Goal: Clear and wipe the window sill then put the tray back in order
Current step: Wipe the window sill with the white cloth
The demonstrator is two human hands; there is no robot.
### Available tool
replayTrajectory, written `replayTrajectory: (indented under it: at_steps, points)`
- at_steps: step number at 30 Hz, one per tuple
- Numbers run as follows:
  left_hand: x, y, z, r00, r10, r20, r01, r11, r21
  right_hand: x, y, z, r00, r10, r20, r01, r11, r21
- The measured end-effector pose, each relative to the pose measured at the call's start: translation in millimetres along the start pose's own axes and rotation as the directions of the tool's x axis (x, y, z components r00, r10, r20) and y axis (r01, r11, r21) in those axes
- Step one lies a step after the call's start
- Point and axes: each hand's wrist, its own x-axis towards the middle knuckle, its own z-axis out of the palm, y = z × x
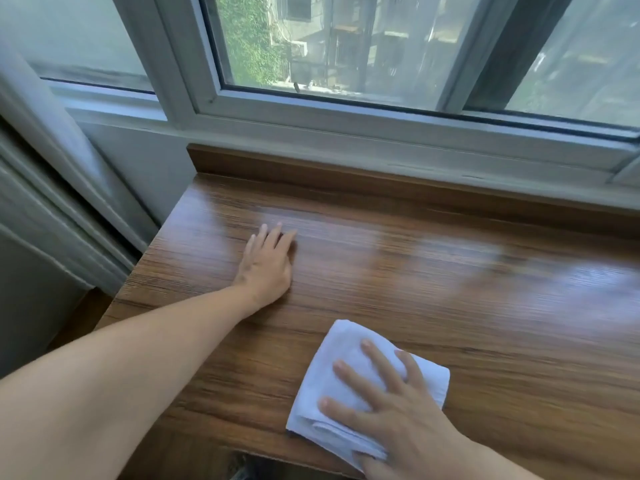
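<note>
Item 1: window (346, 46) w/ white frame, spans top of view. Item 2: wooden window sill (450, 271), wood-grain, glossy at right. Item 3: our left hand (266, 265), fingers straight, flat on sill near left end, holding nothing. Item 4: our right hand (391, 407), fingers spread, pressing down on item 5. Item 5: folded white cloth (346, 382), on sill's near edge.

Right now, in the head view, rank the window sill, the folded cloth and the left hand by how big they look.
1. window sill, clearly largest.
2. folded cloth, under the right hand.
3. left hand, though it lies farther from the camera, so this ranking is unsure.
</note>
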Motion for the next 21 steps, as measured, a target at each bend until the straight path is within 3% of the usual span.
replayTrajectory:
  at_steps: [2,4,7,12,15,17,19,21]
  points:
    - [2,22,9,0.994,-0.105,0.024,0.107,0.991,-0.083,-3,11,1,0.999,-0.019,-0.027,0.019,1.0,0.011]
    - [-1,31,20,0.992,-0.126,0.029,0.127,0.992,-0.013,1,33,0,0.998,0.036,-0.054,-0.033,0.998,0.06]
    - [-4,31,21,0.991,-0.136,0.001,0.136,0.99,0.03,23,90,-2,0.958,0.273,-0.087,-0.263,0.958,0.118]
    - [0,35,18,0.987,-0.159,0.001,0.159,0.985,0.064,102,192,-16,0.719,0.695,0.003,-0.691,0.715,0.105]
    - [0,36,16,0.985,-0.17,-0.01,0.17,0.983,0.064,151,205,-24,0.569,0.822,0.018,-0.818,0.563,0.121]
    - [0,37,17,0.985,-0.174,-0.018,0.175,0.982,0.064,171,193,-26,0.521,0.853,0.035,-0.848,0.513,0.134]
    - [0,36,18,0.983,-0.181,-0.03,0.183,0.981,0.063,177,175,-25,0.57,0.821,0.048,-0.817,0.559,0.138]
    - [0,35,18,0.982,-0.185,-0.04,0.187,0.981,0.055,172,161,-23,0.697,0.716,0.035,-0.714,0.689,0.123]
